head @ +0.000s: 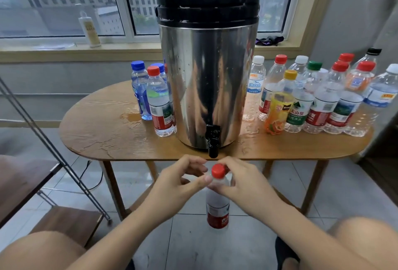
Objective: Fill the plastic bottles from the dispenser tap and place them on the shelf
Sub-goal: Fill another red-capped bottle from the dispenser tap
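A plastic bottle [217,203] with a red cap [218,170] and a red label stands upright just below the black tap [213,140] of the steel dispenser [207,71]. My left hand [182,180] pinches the bottle's neck between thumb and fingers. My right hand [239,180] holds the neck from the other side, its fingers curled by the cap. The dispenser stands on a wooden table [103,131]. A wooden shelf [69,222] with a metal frame sits low at the left.
Three capped bottles [160,101] stand left of the dispenser, several more bottles [318,97] at its right. Spilled water [129,117] wets the table top. My knees frame the bottom corners. A window sill with a white bottle [89,26] runs behind.
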A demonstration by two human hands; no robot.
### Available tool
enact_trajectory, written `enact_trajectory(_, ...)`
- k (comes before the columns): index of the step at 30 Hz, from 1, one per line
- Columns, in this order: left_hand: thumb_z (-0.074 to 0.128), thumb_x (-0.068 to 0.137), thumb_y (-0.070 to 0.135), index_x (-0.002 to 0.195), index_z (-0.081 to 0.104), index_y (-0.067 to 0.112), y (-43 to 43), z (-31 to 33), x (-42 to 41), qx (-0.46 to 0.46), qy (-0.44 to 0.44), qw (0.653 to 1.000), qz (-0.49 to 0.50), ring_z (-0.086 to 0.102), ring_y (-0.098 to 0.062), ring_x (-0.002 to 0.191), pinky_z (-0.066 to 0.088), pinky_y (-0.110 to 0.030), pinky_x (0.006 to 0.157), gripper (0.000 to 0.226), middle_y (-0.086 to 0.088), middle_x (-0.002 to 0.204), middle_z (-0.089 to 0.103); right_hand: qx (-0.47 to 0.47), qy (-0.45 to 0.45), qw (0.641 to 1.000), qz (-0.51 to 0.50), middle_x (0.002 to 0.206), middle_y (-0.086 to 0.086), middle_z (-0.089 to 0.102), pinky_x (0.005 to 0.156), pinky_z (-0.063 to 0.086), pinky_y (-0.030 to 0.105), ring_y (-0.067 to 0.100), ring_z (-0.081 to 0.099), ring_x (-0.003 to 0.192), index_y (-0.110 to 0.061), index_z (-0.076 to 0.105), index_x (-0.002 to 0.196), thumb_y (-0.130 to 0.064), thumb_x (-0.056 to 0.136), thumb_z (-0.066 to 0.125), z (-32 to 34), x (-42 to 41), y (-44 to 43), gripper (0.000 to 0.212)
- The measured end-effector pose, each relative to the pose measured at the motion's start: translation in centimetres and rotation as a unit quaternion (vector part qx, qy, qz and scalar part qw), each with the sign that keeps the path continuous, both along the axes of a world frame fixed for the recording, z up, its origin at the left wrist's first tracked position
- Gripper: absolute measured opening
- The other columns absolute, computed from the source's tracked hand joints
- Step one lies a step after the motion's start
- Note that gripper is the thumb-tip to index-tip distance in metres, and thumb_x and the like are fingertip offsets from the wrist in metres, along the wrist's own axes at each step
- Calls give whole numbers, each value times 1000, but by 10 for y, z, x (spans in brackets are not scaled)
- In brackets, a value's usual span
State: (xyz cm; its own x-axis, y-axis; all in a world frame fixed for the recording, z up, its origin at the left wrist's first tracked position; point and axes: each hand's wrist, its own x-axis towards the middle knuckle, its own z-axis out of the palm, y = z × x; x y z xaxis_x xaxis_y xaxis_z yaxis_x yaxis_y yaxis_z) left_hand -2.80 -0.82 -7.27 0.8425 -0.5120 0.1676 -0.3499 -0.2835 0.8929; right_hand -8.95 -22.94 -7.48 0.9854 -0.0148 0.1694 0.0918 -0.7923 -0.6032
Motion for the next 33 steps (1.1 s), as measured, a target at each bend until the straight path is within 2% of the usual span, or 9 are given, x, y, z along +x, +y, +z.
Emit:
enact_trajectory(3,83,94,41,130,68,40,-6,-5,-6,34,-15,999,-14,69,-3,120,63,-36,92,40,21,118,76,1,31,999,14,122,-21,66,72,44,23,5,62,92,-50,41,143,-67,89,75,-11,-2,13,66)
enact_trajectory(7,86,92,28,127,72,40,-11,-12,-7,84,-57,995,-15,66,0,118,61,-33,93,39,27,117,74,5,23,1000,18,108,-23,61,69,42,20,4,59,85,-51,33,142,-62,86,80,-20,-5,18,74)
enact_trajectory(11,80,98,25,127,74,36,-8,-11,1,29,-47,998,-12,69,-7,119,61,-34,93,31,19,119,75,66,52,996,11,123,-28,60,92,53,26,-1,58,113,-54,41,142,-77,75,80,-26,-7,17,80)
enact_trajectory(14,71,105,26,132,75,36,-2,-7,7,-21,9,999,-46,69,-18,119,62,-37,91,29,8,124,71,131,110,985,32,120,-25,68,98,56,33,-3,64,113,-51,52,133,-72,77,84,-32,-7,10,67)
enact_trajectory(19,68,108,25,137,72,42,12,-11,21,90,-48,987,-125,67,-11,123,58,-36,101,34,19,128,69,146,147,975,85,124,-20,71,102,57,34,1,67,116,-47,57,131,-74,80,81,-37,-8,-3,62)
enact_trajectory(23,71,104,33,127,75,42,10,-18,22,112,-97,985,-85,68,-7,113,55,-21,92,26,23,116,69,121,126,981,81,116,-18,69,94,57,30,4,67,108,-45,55,129,-74,83,77,-44,-7,5,58)
enact_trajectory(27,69,100,47,114,75,41,6,-24,21,122,-114,985,-33,66,-4,106,54,-20,85,16,23,107,68,75,102,991,52,113,-22,61,87,52,23,1,61,105,-45,52,127,-70,85,77,-48,-5,11,55)
enact_trajectory(30,52,95,71,100,69,42,3,-24,20,168,-120,978,-7,65,-2,95,55,-23,77,35,20,95,67,50,90,994,46,114,-23,58,90,54,27,1,60,104,-45,52,131,-68,86,76,-51,-4,16,56)
enact_trajectory(33,53,89,79,93,66,37,1,-28,23,224,-124,966,25,65,-6,81,59,-29,70,44,15,84,67,44,90,994,54,114,-23,58,91,55,30,2,60,104,-44,52,131,-67,88,76,-51,-3,17,54)
